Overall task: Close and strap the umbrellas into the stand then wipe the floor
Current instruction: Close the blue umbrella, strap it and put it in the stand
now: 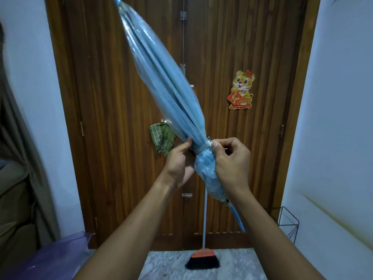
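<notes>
A folded light-blue translucent umbrella [161, 77] slants from the top left down to its blue handle end [239, 219] at lower right. A white strap [207, 143] is wound around its gathered canopy. My left hand [178, 164] holds the umbrella from the left at the strap. My right hand [230, 160] pinches the strap's end with thumb and forefinger on the right side. A black wire umbrella stand [288, 223] sits on the floor at the right wall. A purple translucent umbrella [60, 255] lies at the lower left.
A wooden double door [222, 47] fills the background with a tiger sticker [242, 89]. A green checked cloth [161, 140] hangs on the door. A broom [202, 257] with orange head leans against the door on the marble floor [167, 263]. A curtain hangs at the far left.
</notes>
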{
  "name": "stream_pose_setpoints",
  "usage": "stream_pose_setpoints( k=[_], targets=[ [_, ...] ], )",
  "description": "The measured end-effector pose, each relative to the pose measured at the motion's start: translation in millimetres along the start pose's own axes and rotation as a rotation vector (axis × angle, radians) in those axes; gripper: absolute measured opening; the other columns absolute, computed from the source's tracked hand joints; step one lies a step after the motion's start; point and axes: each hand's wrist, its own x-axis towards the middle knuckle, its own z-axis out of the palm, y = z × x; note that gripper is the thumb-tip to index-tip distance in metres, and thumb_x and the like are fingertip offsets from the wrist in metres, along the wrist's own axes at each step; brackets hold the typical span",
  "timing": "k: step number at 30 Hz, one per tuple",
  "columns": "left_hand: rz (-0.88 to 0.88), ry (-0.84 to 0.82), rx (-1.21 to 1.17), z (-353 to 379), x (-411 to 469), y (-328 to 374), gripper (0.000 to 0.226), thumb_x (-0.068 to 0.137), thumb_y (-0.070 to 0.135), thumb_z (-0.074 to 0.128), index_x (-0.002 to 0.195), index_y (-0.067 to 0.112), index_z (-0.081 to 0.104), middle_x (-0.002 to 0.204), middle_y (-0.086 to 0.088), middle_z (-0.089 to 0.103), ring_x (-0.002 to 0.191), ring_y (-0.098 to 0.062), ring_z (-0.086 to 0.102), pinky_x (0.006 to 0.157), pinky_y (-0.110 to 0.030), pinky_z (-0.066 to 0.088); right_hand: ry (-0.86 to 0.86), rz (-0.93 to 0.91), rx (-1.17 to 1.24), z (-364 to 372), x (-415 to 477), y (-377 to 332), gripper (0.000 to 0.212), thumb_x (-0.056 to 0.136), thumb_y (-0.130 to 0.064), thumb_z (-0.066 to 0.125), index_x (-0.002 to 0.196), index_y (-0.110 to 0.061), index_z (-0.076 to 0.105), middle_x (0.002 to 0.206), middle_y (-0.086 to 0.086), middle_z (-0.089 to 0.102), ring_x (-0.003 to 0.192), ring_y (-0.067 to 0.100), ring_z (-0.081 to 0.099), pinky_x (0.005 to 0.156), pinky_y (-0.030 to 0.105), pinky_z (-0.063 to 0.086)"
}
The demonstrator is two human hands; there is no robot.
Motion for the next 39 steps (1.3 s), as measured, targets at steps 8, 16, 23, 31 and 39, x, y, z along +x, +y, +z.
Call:
stream_pose_setpoints(
  k=[8, 16, 23, 31, 39],
  targets=[
    [-0.053, -0.154, -0.007, 6.5, -8.7, -4.1, 0.034, 0.09, 0.027, 0.063, 0.11, 0.001, 0.065, 0.103, -0.026, 0.057, 0.097, -0.043, 0.056, 0.093, -0.054, 0.048, -0.121, 0.055, 0.069, -3.1, 0.9, -5.8, 0.007, 0.093, -0.02, 0.071, 0.09, -0.014, 0.073, 0.085, 0.003, 0.074, 0.081, 0.017, 0.072, 0.077, 0.046, 0.062],
    [-0.08, -0.087, -0.024, 7.0, -7.5, -6.5, 0.015, 0.092, 0.021, 0.062, 0.08, 0.013, 0.061, 0.07, -0.003, 0.057, 0.063, -0.019, 0.062, 0.063, -0.033, 0.055, -0.219, 0.009, 0.028, -8.4, -12.3, -7.0, 0.011, 0.084, -0.019, 0.081, 0.093, -0.015, 0.078, 0.091, -0.002, 0.075, 0.086, 0.009, 0.074, 0.074, 0.026, 0.062],
    [-0.056, -0.05, -0.01, 5.9, -10.9, -0.9, 0.018, 0.097, 0.024, 0.057, 0.084, 0.012, 0.061, 0.072, -0.002, 0.058, 0.063, -0.016, 0.065, 0.053, -0.028, 0.055, -0.238, -0.156, -0.167, -3.7, -19.0, -4.0, 0.028, 0.082, -0.022, 0.083, 0.109, -0.018, 0.077, 0.102, -0.009, 0.07, 0.095, 0.005, 0.07, 0.079, 0.023, 0.061],
    [-0.057, -0.046, 0.017, 4.3, -13.9, 2.5, 0.024, 0.099, 0.02, 0.052, 0.078, 0.01, 0.056, 0.064, -0.002, 0.055, 0.052, -0.014, 0.061, 0.049, -0.025, 0.052, -0.245, -0.077, -0.082, 0.4, -21.5, -6.6, 0.019, 0.082, -0.017, 0.082, 0.101, -0.013, 0.08, 0.098, -0.006, 0.073, 0.091, 0.004, 0.072, 0.08, 0.023, 0.061],
    [-0.013, -0.088, -0.062, -5.6, -3.0, 0.7, 0.011, 0.072, 0.014, 0.059, 0.07, 0.008, 0.051, 0.062, -0.007, 0.045, 0.055, -0.017, 0.047, 0.053, -0.027, 0.045, -0.261, -0.146, -0.077, -1.8, -25.5, -9.3, 0.005, 0.086, -0.013, 0.078, 0.09, -0.013, 0.08, 0.083, -0.007, 0.077, 0.081, 0.005, 0.074, 0.074, 0.022, 0.061]
  ],
)
